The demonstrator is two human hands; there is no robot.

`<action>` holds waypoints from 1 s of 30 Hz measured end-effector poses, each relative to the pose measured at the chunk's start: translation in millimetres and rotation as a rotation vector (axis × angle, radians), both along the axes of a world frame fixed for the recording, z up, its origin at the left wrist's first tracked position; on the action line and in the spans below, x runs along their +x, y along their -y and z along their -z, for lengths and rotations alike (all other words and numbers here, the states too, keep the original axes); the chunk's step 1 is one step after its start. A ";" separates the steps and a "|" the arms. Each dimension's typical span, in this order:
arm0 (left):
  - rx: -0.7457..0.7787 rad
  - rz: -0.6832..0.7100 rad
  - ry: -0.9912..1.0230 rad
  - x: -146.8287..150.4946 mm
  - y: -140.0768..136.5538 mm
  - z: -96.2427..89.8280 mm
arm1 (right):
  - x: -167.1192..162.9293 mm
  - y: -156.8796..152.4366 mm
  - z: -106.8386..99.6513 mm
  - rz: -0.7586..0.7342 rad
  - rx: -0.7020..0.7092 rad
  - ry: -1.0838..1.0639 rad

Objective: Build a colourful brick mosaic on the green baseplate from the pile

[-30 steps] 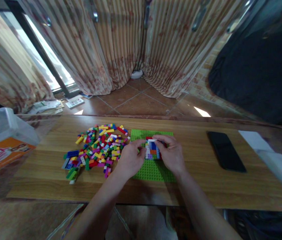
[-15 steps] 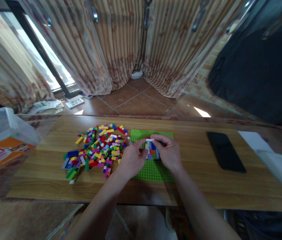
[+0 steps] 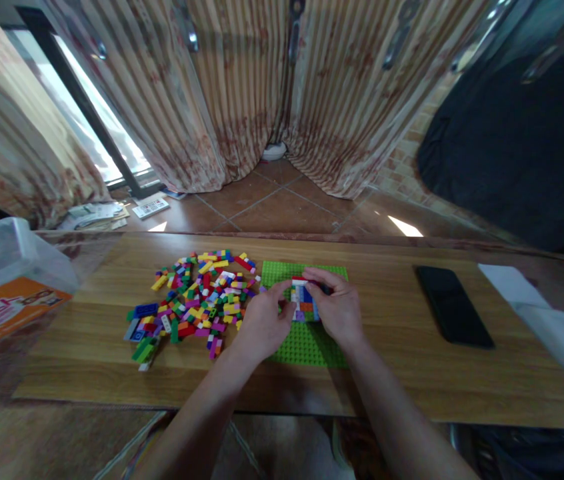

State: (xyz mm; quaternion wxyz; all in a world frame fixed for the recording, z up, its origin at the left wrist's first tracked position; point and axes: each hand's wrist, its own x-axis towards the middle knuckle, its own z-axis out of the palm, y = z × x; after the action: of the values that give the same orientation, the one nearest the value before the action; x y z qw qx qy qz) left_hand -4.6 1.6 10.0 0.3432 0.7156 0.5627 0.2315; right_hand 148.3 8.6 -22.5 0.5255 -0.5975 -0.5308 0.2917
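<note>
A small build of coloured toy bricks [image 3: 306, 307] stands on a green studded baseplate [image 3: 307, 347]. It mixes blue, white, orange, purple and red bricks. My left hand [image 3: 268, 319] grips the build's left side, thumb and index finger bent against it. From the right, my right hand [image 3: 337, 303] closes around its upper right corner, with the thumb near the top. Between the fingertips a white brick [image 3: 299, 283] lies along the upper edge, below a red strip. The fingers hide part of the build's right side.
Loose coloured bricks [image 3: 197, 300] lie in a heap left of the baseplate on the wooden table [image 3: 392, 373]. A black phone [image 3: 455, 307] and white paper [image 3: 537, 313] are to the right. A clear plastic tub [image 3: 17, 260] with an orange label stands at the far left.
The white brick at the build's top edge was tilted between my fingertips and now lies flatter along it. Both hands stay in nearly the same place.
</note>
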 end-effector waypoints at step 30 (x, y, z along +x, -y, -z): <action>-0.005 -0.008 -0.078 5.9 6.2 2.9 | -0.7 -5.3 -8.2 0.001 -0.073 0.229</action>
State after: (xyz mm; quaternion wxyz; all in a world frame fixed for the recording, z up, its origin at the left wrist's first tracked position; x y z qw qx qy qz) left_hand 1.3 -4.6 7.0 0.3218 0.7210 0.5790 0.2034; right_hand 147.6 13.9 -14.3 0.4394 -0.6461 -0.5759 0.2405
